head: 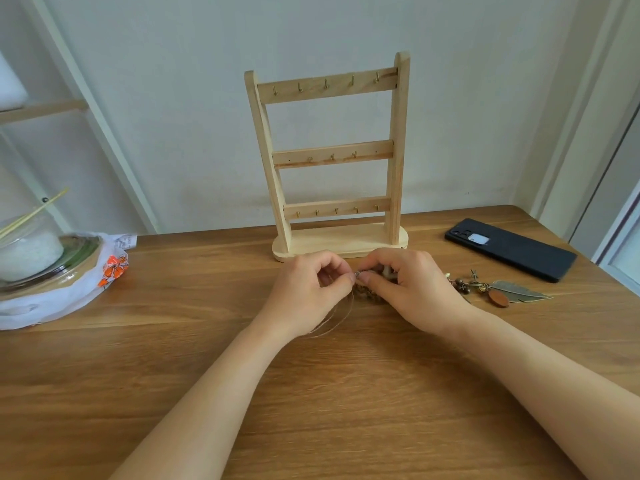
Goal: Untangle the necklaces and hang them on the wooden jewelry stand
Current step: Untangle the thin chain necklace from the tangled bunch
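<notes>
Seen from the head camera, two bare hands meet low over a wooden bench (311, 393), just in front of a wooden jewelry stand (333, 154). The left hand (308, 289) and the right hand (410, 289) each close their grip, thumb against forefinger, on the tangled necklaces (367, 294), which sit between the hands near the stand's base. A thin pale cord (333, 322) loops from the tangle down past the left wrist onto the wood. Just right of the right hand lie beads, a brown oval tag and a metal feather pendant (519, 292); they may belong to the same tangle, though the hand hides any link. The stand's three bars carry small brass hooks (325, 84). A dark phone (510, 249) lies back up near the bench's right edge. At far left, a glass jar (31, 251) rests on a white cloth (69, 301).
</notes>
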